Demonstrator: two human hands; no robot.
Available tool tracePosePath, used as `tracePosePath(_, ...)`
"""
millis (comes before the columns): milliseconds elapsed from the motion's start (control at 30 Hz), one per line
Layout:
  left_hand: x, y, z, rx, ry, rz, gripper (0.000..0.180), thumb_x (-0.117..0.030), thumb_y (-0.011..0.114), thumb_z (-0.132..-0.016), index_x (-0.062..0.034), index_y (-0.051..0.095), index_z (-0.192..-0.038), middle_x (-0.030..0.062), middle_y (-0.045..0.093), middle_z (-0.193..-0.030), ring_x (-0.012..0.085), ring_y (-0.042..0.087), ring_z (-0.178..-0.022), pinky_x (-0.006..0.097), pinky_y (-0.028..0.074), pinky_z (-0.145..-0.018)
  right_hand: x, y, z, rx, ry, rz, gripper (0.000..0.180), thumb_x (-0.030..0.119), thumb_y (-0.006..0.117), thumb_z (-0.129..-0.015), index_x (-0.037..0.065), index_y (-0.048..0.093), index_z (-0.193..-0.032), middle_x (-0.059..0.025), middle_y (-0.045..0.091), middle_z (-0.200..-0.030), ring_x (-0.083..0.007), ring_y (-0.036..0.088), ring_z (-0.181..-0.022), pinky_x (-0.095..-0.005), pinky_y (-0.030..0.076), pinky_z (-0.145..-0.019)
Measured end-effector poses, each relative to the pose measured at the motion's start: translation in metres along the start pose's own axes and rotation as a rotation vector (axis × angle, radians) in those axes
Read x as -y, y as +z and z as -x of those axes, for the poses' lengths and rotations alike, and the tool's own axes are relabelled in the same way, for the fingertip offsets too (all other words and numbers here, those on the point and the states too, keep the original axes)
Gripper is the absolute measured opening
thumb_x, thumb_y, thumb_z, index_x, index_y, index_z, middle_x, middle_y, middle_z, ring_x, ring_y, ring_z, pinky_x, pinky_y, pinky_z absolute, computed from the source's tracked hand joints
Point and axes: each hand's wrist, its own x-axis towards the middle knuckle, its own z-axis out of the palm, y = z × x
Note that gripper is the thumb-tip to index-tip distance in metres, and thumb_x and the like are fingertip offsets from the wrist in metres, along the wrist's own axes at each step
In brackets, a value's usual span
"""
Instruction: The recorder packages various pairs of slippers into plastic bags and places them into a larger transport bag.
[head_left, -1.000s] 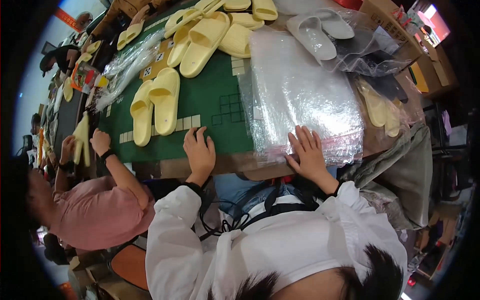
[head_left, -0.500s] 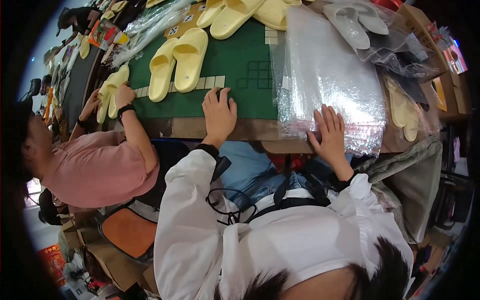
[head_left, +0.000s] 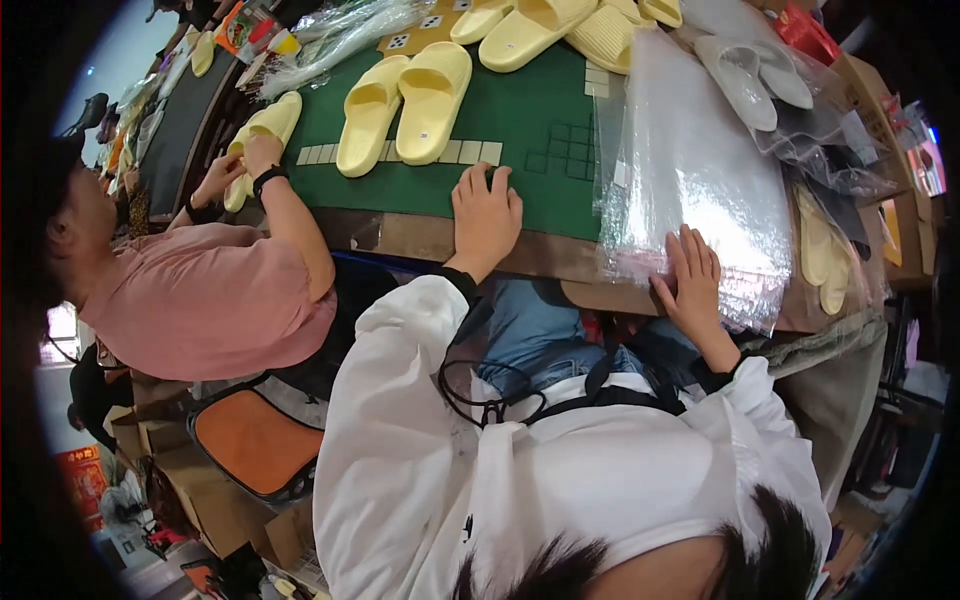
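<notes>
My left hand rests on the near edge of a green mat, fingers slightly bent and apart, holding nothing. Just beyond its fingertips ends a strip of pale square stickers. My right hand lies open on the near edge of a stack of clear plastic bags. On the mat, past the sticker strip and left of my hands, a pair of pale yellow slide slippers, a left one and a right one, lies side by side, toes away from me.
At my left a co-worker in a pink top handles another yellow slipper pair. More yellow slippers lie at the back. Bagged white slippers and bagged yellow ones are at the right. An orange-backed chair stands behind the co-worker.
The whole view has shifted, so the table sits further right. My hands keep their places on the mat and bags. The co-worker's hands have moved slightly on their slippers.
</notes>
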Motion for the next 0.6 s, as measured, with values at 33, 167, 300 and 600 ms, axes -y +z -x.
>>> tracePosePath(33,0.0,-0.001,0.0,0.018,-0.011,0.001,0.032,-0.014,0.053,-0.077,-0.0035,0.051,-0.108,0.0178,0.046,-0.11,0.0342,0.041,-0.108,0.045,0.034,-0.09,-0.002,-0.006,-0.001,0.065,-0.032,-0.006,0.064,0.031,0.061,-0.077,0.01,0.037,-0.133,-0.0146,0.031,-0.139,-0.0313,0.028,-0.128,-0.046,0.02,-0.103)
tracePosePath(167,-0.005,-0.007,-0.004,0.088,-0.046,0.004,0.033,-0.012,0.054,-0.077,-0.0033,0.051,-0.109,0.0185,0.045,-0.112,0.0355,0.04,-0.109,0.045,0.033,-0.091,-0.012,-0.015,-0.003,0.175,-0.075,-0.034,0.067,0.029,0.063,-0.075,0.01,0.036,-0.133,-0.016,0.03,-0.139,-0.0321,0.028,-0.128,-0.0458,0.022,-0.1)
tracePosePath(300,0.001,-0.014,-0.002,0.165,-0.084,0.024,0.035,-0.011,0.054,-0.077,-0.0032,0.05,-0.112,0.0192,0.042,-0.118,0.0362,0.037,-0.113,0.047,0.031,-0.093,-0.008,-0.013,-0.009,0.246,-0.056,-0.076,0.066,0.028,0.063,-0.075,0.01,0.037,-0.132,-0.0171,0.029,-0.14,-0.0334,0.027,-0.128,-0.0467,0.021,-0.1)
tracePosePath(600,0.004,-0.018,-0.011,0.299,-0.146,0.137,0.036,-0.009,0.054,-0.081,-0.0043,0.048,-0.117,0.0207,0.038,-0.124,0.0386,0.034,-0.117,0.047,0.029,-0.096,-0.016,-0.009,-0.012,0.346,-0.019,-0.135,0.061,0.032,0.06,-0.078,0.01,0.039,-0.131,-0.017,0.027,-0.141,-0.0326,0.026,-0.129,-0.0465,0.02,-0.101)
